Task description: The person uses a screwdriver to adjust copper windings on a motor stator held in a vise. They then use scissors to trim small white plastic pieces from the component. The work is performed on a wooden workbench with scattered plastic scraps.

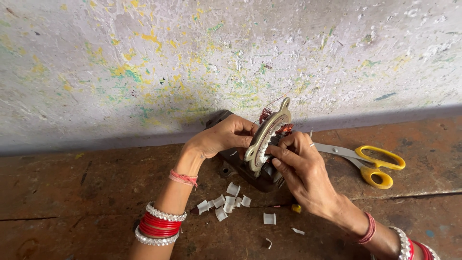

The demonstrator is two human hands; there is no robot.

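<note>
Head view: round grey metal motor stator ring with copper windings (267,139), propped upright on edge over a dark block on the worn reddish-brown floor (96,192), close to the paint-flecked wall. Left hand (222,137) clasped around the ring's far rim, steadying. Right hand (298,166) nearer the slots, fingertips (274,150) pinched at the inner face, contents of the pinch too small to tell. Small white curved insulation pieces (226,202) scattered just below; yellow-handled scissors (370,161) lying off to the right, untouched.
</note>
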